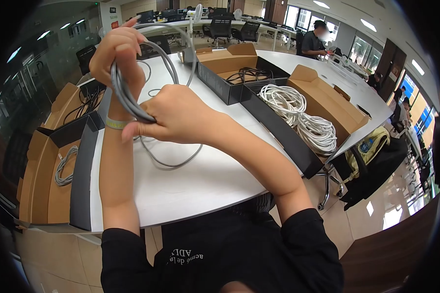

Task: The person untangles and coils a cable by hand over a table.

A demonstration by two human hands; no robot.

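Observation:
A grey cable (122,97) is gathered into a coil of several loops in front of me, above the white table. My left hand (116,54) is raised with its fingers curled, and the loops pass around it by the thumb. Lower down, my right hand (170,116) is closed around the bundled strands near my left wrist, thumb pressed against them. Wider loops of the same cable arch up past both hands, and a loose length hangs in a curve over the tabletop. A pale yellow-green band circles my left wrist.
On the white table (181,190), an open box (83,171) at left holds a coiled grey cable (67,166). Behind it, another box holds black cables (85,105). At right, boxes hold black cables (249,74) and white cable coils (298,115). A person (315,41) stands beyond.

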